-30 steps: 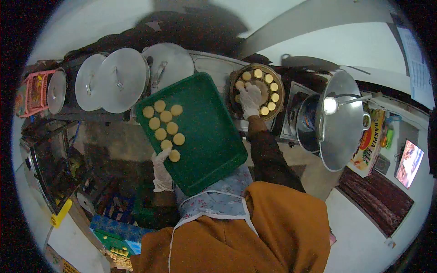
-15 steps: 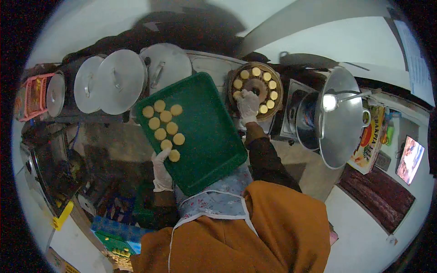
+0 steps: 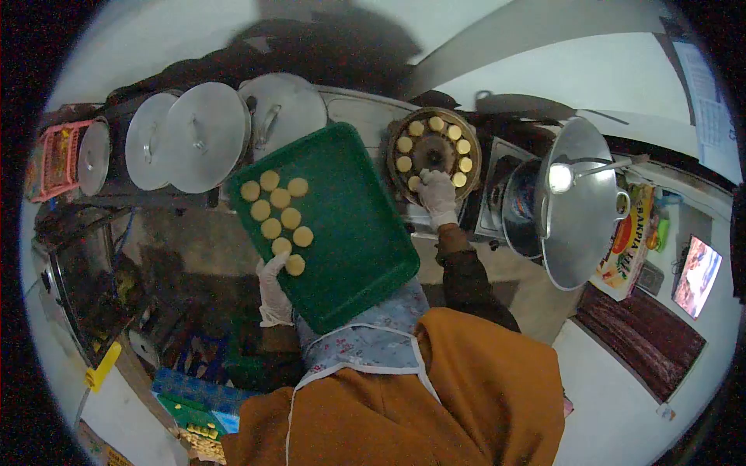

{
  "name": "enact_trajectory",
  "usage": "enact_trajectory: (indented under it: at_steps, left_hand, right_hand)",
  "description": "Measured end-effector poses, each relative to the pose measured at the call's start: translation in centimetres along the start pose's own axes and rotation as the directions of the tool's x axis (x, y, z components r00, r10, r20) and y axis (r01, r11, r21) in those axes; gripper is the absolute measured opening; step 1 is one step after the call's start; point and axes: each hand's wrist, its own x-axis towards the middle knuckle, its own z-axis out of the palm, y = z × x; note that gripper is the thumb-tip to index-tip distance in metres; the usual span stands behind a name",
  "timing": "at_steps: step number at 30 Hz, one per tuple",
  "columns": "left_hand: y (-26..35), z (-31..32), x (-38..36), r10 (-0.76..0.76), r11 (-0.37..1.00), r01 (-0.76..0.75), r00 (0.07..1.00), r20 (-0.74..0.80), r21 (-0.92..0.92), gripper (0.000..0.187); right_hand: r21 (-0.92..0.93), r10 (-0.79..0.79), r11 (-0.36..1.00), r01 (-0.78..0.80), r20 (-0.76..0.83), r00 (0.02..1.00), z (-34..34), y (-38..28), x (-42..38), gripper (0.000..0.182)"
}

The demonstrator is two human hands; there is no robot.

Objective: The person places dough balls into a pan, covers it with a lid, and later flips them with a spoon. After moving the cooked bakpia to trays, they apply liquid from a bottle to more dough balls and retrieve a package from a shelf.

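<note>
My left hand (image 3: 273, 293), in a thin white glove, grips the lower-left edge of a green tray (image 3: 357, 233), its fingertips beside a pale round pastry (image 3: 294, 265). Several more such pastries lie along the tray's left side. Over the near rim of a round pan (image 3: 392, 167) is my gloved right hand (image 3: 439, 196). Its fingers are closed at a pastry (image 3: 414, 184) on the pan's lower left, partly covered by the fingertips. Other pastries form a ring around the pan's dark centre. The hand hides the ring's nearest part.
Large metal lids (image 3: 206, 140) lean along the back left, near a pink basket (image 3: 66, 159). Right of the pan, a big metal lid (image 3: 579, 225) stands tilted by a pot (image 3: 522, 206). A Bakpia box (image 3: 625, 248) and a lit screen (image 3: 697, 276) are farther right.
My right hand has shifted nearer me and slightly right, from the pan's left side to its near side. A pastry now shows fully where the fingers were. My left hand still holds the tray.
</note>
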Motion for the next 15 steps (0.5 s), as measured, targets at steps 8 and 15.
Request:
enact_trajectory:
  at_steps: [8,15]
  left_hand:
    - [-1.0,-0.8,0.7,-0.046,0.998,0.046,0.999,-0.001,-0.035,0.043]
    - [-1.1,-0.7,0.4,-0.070,0.997,0.068,0.996,-0.058,-0.035,0.044]
  right_hand:
    - [0.116,0.065,0.991,-0.060,-0.035,0.997,0.7,-0.8,-0.1,0.022]
    - [0.326,0.354,0.893,-0.310,-0.086,0.931,0.8,4.2,-1.5,0.018]
